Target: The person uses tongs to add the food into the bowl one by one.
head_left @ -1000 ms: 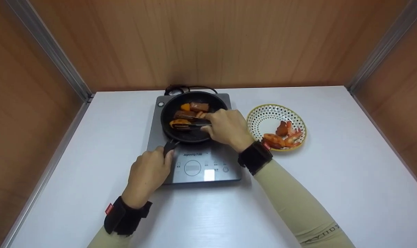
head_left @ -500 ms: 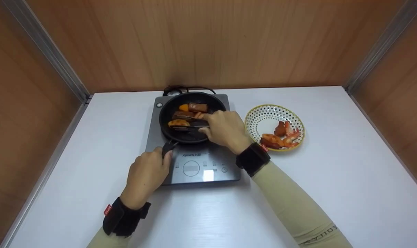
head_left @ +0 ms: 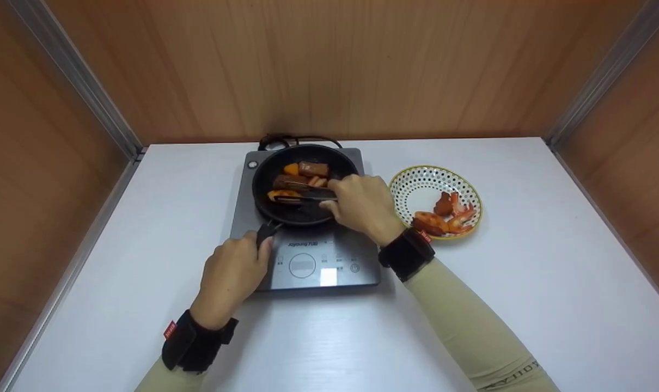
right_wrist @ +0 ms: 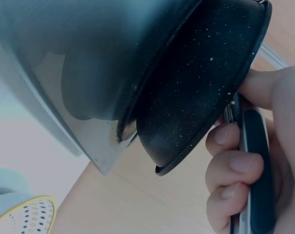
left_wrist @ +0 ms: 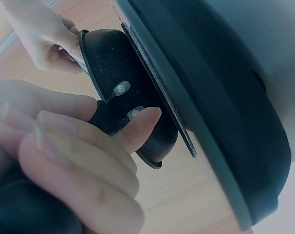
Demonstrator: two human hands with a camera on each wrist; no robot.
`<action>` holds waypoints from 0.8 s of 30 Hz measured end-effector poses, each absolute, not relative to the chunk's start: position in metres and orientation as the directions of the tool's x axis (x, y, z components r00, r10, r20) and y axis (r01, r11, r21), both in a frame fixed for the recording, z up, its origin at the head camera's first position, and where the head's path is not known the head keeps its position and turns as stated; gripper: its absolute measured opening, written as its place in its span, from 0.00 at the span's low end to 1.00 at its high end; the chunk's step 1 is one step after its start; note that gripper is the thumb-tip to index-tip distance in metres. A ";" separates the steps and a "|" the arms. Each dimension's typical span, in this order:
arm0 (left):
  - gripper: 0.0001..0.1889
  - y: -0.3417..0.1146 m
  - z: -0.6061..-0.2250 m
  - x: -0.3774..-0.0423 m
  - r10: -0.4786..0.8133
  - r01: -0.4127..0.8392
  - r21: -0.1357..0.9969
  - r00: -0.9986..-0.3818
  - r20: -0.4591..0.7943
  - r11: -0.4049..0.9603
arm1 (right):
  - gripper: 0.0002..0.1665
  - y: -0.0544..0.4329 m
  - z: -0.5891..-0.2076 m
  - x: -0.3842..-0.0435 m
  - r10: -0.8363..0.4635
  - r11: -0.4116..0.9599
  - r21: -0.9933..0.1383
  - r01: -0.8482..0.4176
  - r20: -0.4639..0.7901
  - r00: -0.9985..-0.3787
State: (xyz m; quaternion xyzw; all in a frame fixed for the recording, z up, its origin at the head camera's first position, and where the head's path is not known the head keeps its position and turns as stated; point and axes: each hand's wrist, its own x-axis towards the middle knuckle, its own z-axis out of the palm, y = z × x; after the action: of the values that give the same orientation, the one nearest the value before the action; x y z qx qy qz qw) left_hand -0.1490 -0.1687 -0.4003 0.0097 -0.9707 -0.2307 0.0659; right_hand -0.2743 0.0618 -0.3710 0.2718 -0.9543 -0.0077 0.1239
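My left hand [head_left: 234, 267] grips the black handle [head_left: 266, 233] of a frying pan [head_left: 302, 219], which sits on an induction cooker [head_left: 307, 277]. The left wrist view shows curled fingers [left_wrist: 84, 170] around that handle, thumb along it. My right hand [head_left: 365, 207] reaches over the pan's right rim and holds metal tongs [head_left: 319, 194] with dark grips, clearest in the right wrist view. Their arms are spread inside the pan, the nearer tip overlapping an orange oval food piece [head_left: 280, 193]. Brown blocks [head_left: 313, 169], a yellow piece [head_left: 291, 169] and a pinkish piece [head_left: 317, 182] lie beyond.
Right of the cooker stands a dotted plate [head_left: 411, 188] with a yellow rim. It bears shrimp [head_left: 461, 220], a reddish-brown chunk [head_left: 443, 203] and an orange-brown slice [head_left: 430, 222]. A black cord [head_left: 318, 137] runs behind the cooker. Wooden panels [head_left: 329, 71] enclose the white table [head_left: 525, 245].
My right hand and the tongs have shifted slightly right since half a second ago. The left hand keeps its grip on the handle, and the pan and plate stay in place.
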 end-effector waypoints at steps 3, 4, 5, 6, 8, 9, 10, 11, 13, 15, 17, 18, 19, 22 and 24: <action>0.19 -0.168 -0.400 -0.149 -0.051 0.007 0.449 -0.992 0.118 0.893 | 0.28 0.062 -0.371 -0.274 -0.526 0.849 0.087 -0.521 0.236 -0.817; 0.19 -0.168 -0.400 -0.149 -0.051 0.007 0.448 -0.992 0.117 0.894 | 0.28 0.062 -0.371 -0.274 -0.528 0.848 0.088 -0.523 0.239 -0.815; 0.19 -0.168 -0.400 -0.149 -0.051 0.007 0.446 -0.992 0.117 0.895 | 0.28 0.062 -0.372 -0.274 -0.528 0.847 0.089 -0.524 0.242 -0.814; 0.19 -0.168 -0.400 -0.149 -0.050 0.008 0.446 -0.992 0.117 0.895 | 0.28 0.061 -0.372 -0.274 -0.529 0.847 0.088 -0.525 0.246 -0.812; 0.19 -0.168 -0.400 -0.149 -0.048 0.009 0.447 -0.992 0.116 0.895 | 0.28 0.061 -0.373 -0.274 -0.530 0.845 0.090 -0.526 0.258 -0.808; 0.19 -0.168 -0.400 -0.149 -0.047 0.009 0.446 -0.992 0.116 0.895 | 0.28 0.061 -0.373 -0.274 -0.531 0.845 0.091 -0.527 0.263 -0.806; 0.19 -0.168 -0.400 -0.149 -0.047 0.010 0.444 -0.992 0.117 0.896 | 0.28 0.061 -0.374 -0.275 -0.531 0.844 0.092 -0.528 0.267 -0.804; 0.19 -0.169 -0.400 -0.149 -0.045 0.013 0.442 -0.992 0.121 0.897 | 0.28 0.061 -0.375 -0.275 -0.531 0.844 0.094 -0.527 0.271 -0.803; 0.19 -0.169 -0.401 -0.149 -0.040 0.020 0.438 -0.991 0.128 0.899 | 0.28 0.061 -0.376 -0.274 -0.529 0.846 0.095 -0.525 0.276 -0.802; 0.19 -0.169 -0.401 -0.148 -0.035 0.027 0.434 -0.990 0.135 0.900 | 0.28 0.061 -0.377 -0.274 -0.526 0.848 0.097 -0.521 0.275 -0.805; 0.19 -0.169 -0.402 -0.148 -0.032 0.033 0.432 -0.990 0.141 0.901 | 0.28 0.062 -0.377 -0.273 -0.523 0.850 0.092 -0.519 0.271 -0.808; 0.19 -0.169 -0.402 -0.148 -0.032 0.032 0.432 -0.989 0.141 0.901 | 0.28 0.063 -0.376 -0.272 -0.521 0.851 0.085 -0.519 0.267 -0.811; 0.19 -0.170 -0.402 -0.148 -0.033 0.032 0.432 -0.989 0.142 0.902 | 0.29 0.063 -0.375 -0.272 -0.519 0.852 0.076 -0.519 0.265 -0.813; 0.19 -0.169 -0.402 -0.148 -0.038 0.028 0.433 -0.989 0.142 0.901 | 0.30 0.067 -0.370 -0.269 -0.507 0.856 0.042 -0.516 0.269 -0.819; 0.19 -0.169 -0.401 -0.149 -0.042 0.024 0.432 -0.989 0.142 0.902 | 0.30 0.072 -0.366 -0.267 -0.495 0.859 0.018 -0.512 0.285 -0.821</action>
State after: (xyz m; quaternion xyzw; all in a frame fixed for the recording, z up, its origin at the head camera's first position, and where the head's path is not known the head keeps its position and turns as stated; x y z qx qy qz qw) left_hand -0.1486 -0.1692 -0.4013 0.0046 -0.9723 -0.2218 0.0738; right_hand -0.2672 0.0721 -0.3658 0.2638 -0.9537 0.0297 0.1410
